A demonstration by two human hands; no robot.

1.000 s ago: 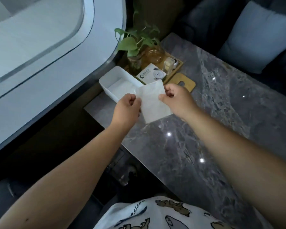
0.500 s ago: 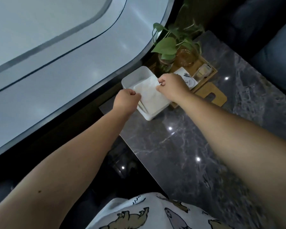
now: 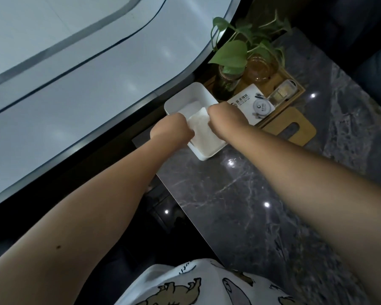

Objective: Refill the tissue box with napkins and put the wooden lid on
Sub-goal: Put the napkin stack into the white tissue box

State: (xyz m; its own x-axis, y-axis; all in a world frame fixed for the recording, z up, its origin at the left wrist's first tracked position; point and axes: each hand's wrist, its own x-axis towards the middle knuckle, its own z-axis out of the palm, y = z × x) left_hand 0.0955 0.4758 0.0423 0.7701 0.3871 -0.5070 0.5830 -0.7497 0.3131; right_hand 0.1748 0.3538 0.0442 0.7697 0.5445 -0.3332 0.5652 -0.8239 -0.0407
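Note:
A white open tissue box (image 3: 186,95) stands at the near left corner of the grey marble table. Both hands reach into it. My left hand (image 3: 172,129) and my right hand (image 3: 226,116) each pinch a side of a white napkin (image 3: 201,130), which lies low inside the box over other white paper. The fingertips are hidden by the hands' backs. The wooden lid (image 3: 293,128), with its oblong slot, lies flat on the table just right of the box.
Behind the box a wooden tray (image 3: 295,93) holds a leafy plant in a glass jar (image 3: 228,78), an amber glass (image 3: 259,70), a printed white packet (image 3: 251,104) and a small clear container (image 3: 282,92). A pale curved wall runs along the left.
The hands carried the napkin from above the table forward and down into the box. The camera has tilted toward the box.

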